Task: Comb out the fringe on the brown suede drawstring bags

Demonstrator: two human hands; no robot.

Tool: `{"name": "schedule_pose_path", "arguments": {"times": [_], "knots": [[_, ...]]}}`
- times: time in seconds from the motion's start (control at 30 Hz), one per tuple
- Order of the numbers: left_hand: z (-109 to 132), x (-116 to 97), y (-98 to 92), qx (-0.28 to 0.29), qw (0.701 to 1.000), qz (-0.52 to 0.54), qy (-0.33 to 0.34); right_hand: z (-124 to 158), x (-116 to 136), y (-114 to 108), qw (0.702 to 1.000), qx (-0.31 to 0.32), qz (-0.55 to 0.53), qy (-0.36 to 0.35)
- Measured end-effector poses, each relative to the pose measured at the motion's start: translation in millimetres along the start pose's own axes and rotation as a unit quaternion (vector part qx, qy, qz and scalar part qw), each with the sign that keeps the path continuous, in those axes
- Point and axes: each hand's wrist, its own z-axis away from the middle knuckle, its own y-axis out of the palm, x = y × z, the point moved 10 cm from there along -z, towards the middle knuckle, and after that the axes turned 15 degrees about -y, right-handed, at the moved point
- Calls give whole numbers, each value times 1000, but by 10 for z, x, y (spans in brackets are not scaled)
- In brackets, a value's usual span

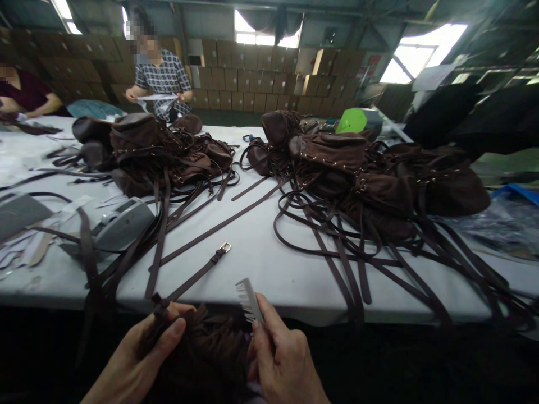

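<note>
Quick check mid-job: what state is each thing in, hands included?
Left hand: closed on brown fringe
Right hand: gripping comb
Comb: tip up, teeth facing left hand
Fringe: strands loose and uneven
Buckle: unfastened, no strap threaded through
Left bag pile: heaped, straps trailing
Right bag pile: heaped, straps looped and tangled
Cardboard boxes: stacked

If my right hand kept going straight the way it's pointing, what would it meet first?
Probably the white table, with the comb leading; if your right hand clears its edge, the buckle on the brown strap lies roughly in line. Height and depth are unclear here.
</note>
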Motion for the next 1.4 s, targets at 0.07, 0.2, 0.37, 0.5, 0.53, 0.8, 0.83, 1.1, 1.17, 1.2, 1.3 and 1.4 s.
{"name": "schedule_pose_path", "arguments": {"times": [0.07,0.2,0.37,0.5,0.53,0.8,0.83,1.1,1.17,1.2,1.3,1.4], "knots": [[36,-25,95,6,999,-27,27,-48,235,1,996,21,72,-54],[163,-160,260,6,986,-97,132,-59,427,199,980,103,140,-93],[321,-258,286,-11,967,-135,217,141,178,694,948,233,213,-44],[395,-210,160,-77,963,-135,219,311,-42,1053,896,324,295,-75],[421,-200,106,-109,962,-130,214,336,-79,1076,883,333,318,-88],[600,-733,474,-67,971,-4,229,334,48,-299,827,130,540,-86],[613,-871,594,-43,971,25,234,352,143,-597,817,90,564,-83],[587,-1324,1876,217,953,-59,203,1243,0,-1529,806,47,575,133],[631,-1149,2112,302,920,-155,195,1580,-300,-1127,850,108,491,157],[665,-1069,2156,326,903,-193,201,1722,-412,-915,867,131,454,156],[713,-932,2062,322,885,-261,213,1953,-530,-561,897,126,404,128],[750,-896,1942,308,885,-278,213,1894,-365,-655,901,36,428,55]]}}
